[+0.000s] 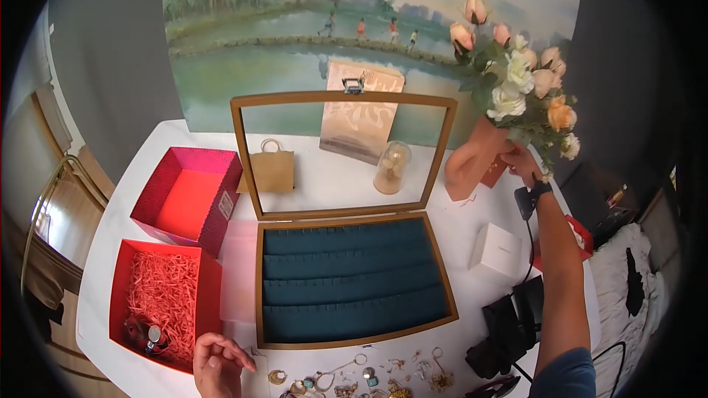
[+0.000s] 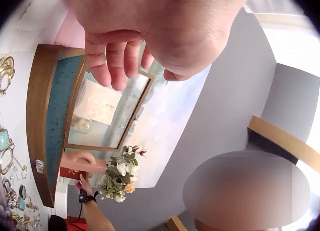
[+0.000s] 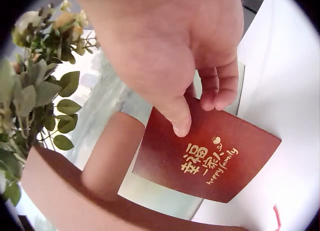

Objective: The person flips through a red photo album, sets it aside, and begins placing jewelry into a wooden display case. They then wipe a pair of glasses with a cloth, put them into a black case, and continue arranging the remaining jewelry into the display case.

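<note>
My right hand [image 1: 521,161] reaches to the back right of the table, beside the pink vase [image 1: 466,166]. In the right wrist view its thumb and fingers pinch the top edge of a red card [image 3: 235,146] with gold lettering that reads "happy family". The vase's curved loop stands close to the card's left side. At the front left, my left hand [image 1: 219,363] holds nothing, its fingers loosely bent. It is near the front corner of a wooden display case [image 1: 357,343], whose glass lid stands raised over dark teal rows.
Rings, earrings and chains [image 1: 369,379] lie along the front edge. A red box [image 1: 210,295] of shredded paper and a pink box [image 1: 228,199] stand left. A white box [image 1: 495,249] and black straps [image 1: 509,317] lie right. Behind stand a gold bag [image 1: 273,171], dome [image 1: 392,167] and book [image 1: 360,133].
</note>
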`<state>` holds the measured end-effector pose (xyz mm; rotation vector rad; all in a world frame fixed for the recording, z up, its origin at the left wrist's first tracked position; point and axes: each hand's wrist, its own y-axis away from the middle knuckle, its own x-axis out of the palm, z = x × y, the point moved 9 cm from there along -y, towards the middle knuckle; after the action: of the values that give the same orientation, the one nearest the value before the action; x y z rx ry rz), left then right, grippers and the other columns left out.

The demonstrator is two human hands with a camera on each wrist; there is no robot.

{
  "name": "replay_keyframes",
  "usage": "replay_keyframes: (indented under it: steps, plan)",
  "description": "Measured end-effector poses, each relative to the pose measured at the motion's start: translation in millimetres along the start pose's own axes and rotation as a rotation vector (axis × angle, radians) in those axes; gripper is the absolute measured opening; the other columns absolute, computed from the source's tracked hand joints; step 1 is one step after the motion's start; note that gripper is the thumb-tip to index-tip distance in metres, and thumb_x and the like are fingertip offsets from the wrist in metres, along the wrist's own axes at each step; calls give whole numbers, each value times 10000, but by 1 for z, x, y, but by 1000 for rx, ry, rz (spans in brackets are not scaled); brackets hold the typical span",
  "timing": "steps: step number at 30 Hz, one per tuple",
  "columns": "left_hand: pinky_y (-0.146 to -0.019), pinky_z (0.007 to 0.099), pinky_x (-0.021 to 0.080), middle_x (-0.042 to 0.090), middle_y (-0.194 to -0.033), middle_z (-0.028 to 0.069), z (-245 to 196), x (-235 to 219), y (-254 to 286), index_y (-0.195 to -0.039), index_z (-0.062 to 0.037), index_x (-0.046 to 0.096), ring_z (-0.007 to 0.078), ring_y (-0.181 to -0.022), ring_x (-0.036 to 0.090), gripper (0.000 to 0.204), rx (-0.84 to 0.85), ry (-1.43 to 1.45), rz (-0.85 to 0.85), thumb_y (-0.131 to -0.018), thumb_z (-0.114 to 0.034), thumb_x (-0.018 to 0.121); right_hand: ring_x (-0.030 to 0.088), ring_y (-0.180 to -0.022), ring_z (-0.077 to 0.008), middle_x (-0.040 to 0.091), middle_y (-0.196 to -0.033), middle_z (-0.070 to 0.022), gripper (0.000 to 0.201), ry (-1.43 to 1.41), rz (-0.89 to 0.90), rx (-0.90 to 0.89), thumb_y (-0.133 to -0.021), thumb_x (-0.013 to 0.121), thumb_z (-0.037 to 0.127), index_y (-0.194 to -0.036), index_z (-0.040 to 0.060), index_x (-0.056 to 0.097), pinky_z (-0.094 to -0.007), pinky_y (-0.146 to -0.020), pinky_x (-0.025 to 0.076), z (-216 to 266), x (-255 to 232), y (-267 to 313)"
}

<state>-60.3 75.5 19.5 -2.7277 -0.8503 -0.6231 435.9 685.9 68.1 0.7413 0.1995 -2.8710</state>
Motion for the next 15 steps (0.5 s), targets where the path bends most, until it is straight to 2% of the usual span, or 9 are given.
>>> replay_keyframes:
  steps: [1, 3, 4, 6, 7, 9, 13, 15]
  plan:
    - [-744, 313, 499, 573, -938, 73, 1, -1, 0, -1249, -52, 506, 181, -793, 597, 458, -7, -4, -5, -989, -419, 594, 505, -607, -45, 615, -885, 50, 475, -32, 0, -1, -910, 690, 96, -1353, 131, 520, -220, -529, 444, 2, 2, -8]
    - [-750, 321, 507, 583, -949, 88, 4, 3, 0, -1205, -43, 521, 199, -812, 609, 438, -23, -1, 33, -980, -406, 612, 566, -749, -52, 639, -988, 43, 478, -46, -54, 9, -912, 675, 68, -1358, 138, 517, -235, -640, 479, 18, 13, -3]
    - [-738, 316, 510, 583, -951, 90, 5, 5, 0, -1186, -40, 521, 199, -805, 609, 438, -26, -1, 15, -976, -412, 618, 566, -749, -52, 639, -988, 43, 478, -44, -49, 13, -912, 675, 68, -1358, 138, 517, -235, -640, 479, 16, 17, -9]
    - [-739, 318, 510, 583, -953, 91, 8, 4, -1, -1185, -39, 521, 200, -806, 609, 442, -34, -9, 20, -974, -415, 620, 606, -929, -93, 648, -1119, 18, 476, -255, -46, -26, -914, 669, 45, -1357, 123, 513, -292, -772, 509, 13, 25, -18]
    - [-741, 319, 511, 583, -954, 92, 9, 3, -1, -1185, -38, 521, 201, -807, 609, 447, -36, -13, 30, -973, -418, 623, 606, -929, -93, 648, -1119, 18, 476, -256, -41, -25, -914, 669, 45, -1357, 123, 513, -292, -772, 509, 0, 28, -27]
    - [-741, 321, 512, 583, -955, 93, 9, 1, -1, -1186, -37, 521, 202, -806, 608, 449, -37, -9, 32, -973, -419, 622, 594, -1104, -148, 633, -1229, -10, 452, -174, 154, -354, -930, 654, 52, -1355, 112, 513, -344, -907, 501, -7, 40, -45]
    - [-744, 325, 511, 580, -962, 94, 9, 2, 1, -1191, -35, 521, 203, -801, 603, 445, -42, -6, 25, -978, -414, 616, 590, -1151, -184, 618, -1262, -30, 428, -91, 121, -234, -952, 635, 80, -1360, 92, 508, -365, -952, 501, 2, 58, -31]
    - [-745, 325, 510, 579, -967, 92, 7, 2, 1, -1194, -36, 520, 202, -801, 601, 441, -35, 1, 34, -980, -410, 615, 595, -1149, -194, 613, -1275, -54, 428, -213, 201, -201, -959, 631, 124, -1366, 85, 504, -367, -962, 502, -4, 66, -32]
